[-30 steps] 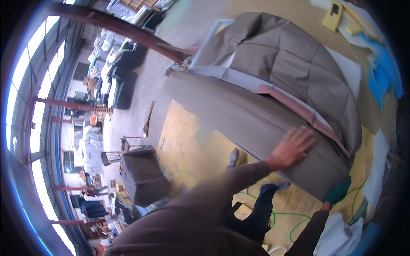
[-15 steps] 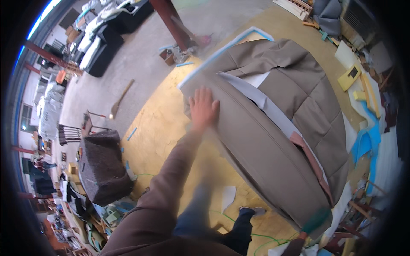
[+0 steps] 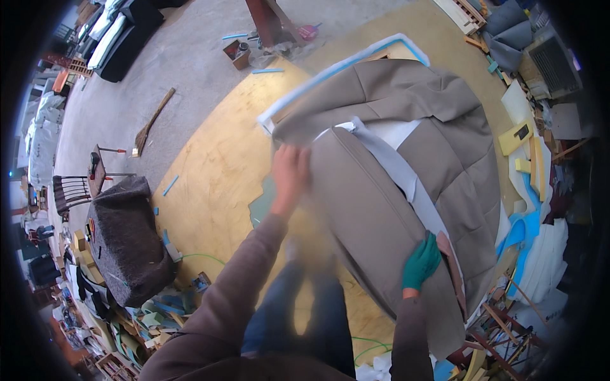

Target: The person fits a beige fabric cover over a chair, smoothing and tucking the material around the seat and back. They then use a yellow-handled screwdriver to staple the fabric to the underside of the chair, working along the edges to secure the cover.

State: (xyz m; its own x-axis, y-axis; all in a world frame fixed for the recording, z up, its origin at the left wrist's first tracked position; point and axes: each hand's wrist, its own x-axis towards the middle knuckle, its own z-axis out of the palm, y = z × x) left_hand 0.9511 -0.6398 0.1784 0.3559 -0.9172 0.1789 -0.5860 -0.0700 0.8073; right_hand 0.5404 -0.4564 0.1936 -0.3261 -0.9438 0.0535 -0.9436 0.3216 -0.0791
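A large grey-brown upholstery cover (image 3: 375, 209) with stitched seams lies over a frame. The frame's padded white and blue edge (image 3: 330, 73) shows at the far side. My bare left hand (image 3: 291, 181) has its fingers bent over the cover's left end, gripping the edge. In a green glove, my right hand (image 3: 421, 263) is closed at the seam of the long front panel, beside a pinkish strip (image 3: 451, 267). A pale lining flap (image 3: 387, 155) stands up along the fold between the front panel and the quilted part. Fingertips of both hands are partly hidden.
A dark fabric-covered block (image 3: 130, 244) and a small chair (image 3: 70, 193) are at the left. A broom (image 3: 152, 124) lies on the concrete floor. A red post (image 3: 264, 22) rises at the back. Foam and wood scraps (image 3: 530, 171) line the right. A green hose (image 3: 372, 343) runs near my feet.
My right hand has moved up and left from the cover's near end to the middle seam. My left hand has gone from lying flat to curling over the edge. The view has shifted.
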